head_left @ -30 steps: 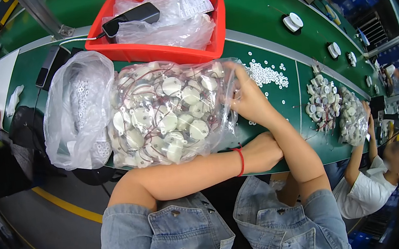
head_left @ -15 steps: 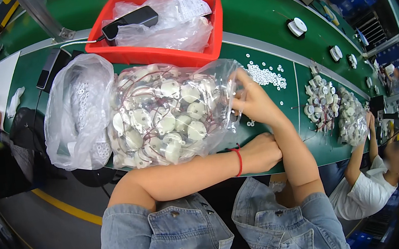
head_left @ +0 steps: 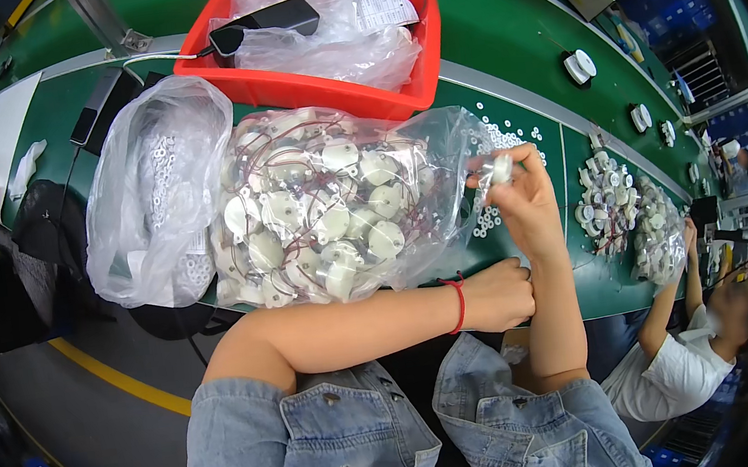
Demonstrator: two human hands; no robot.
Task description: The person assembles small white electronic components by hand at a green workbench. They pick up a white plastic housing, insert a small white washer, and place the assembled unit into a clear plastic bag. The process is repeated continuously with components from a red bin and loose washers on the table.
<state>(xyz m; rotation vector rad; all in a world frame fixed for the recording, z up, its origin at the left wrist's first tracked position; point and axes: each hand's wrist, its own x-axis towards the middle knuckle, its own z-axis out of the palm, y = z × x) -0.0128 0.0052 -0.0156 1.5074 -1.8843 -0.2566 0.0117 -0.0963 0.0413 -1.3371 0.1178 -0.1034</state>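
My right hand [head_left: 529, 200] is raised beside the mouth of a clear plastic bag, its fingers pinching a small white round part [head_left: 502, 169]. The clear bag [head_left: 438, 146] bulges with white round discs [head_left: 333, 223] that have dark red wires. My left hand [head_left: 499, 296], below a red wrist cord [head_left: 459, 305], is curled closed against my right forearm at the table edge; what it holds, if anything, is hidden. Loose small white rings [head_left: 486, 221] lie on the green table behind and beneath my right hand.
An open bag [head_left: 113, 237] of white rings stands at left. Behind is a red bin [head_left: 300, 88] with plastic bags and a black device [head_left: 265, 27]. White parts are heaped [head_left: 604, 205] at right, near a co-worker [head_left: 680, 364]. White spools [head_left: 579, 66] sit on the far green surface.
My right hand has drawn back from the bag's mouth and turned upward, now with a white round part in its fingers. My left hand stays curled at the forearm.
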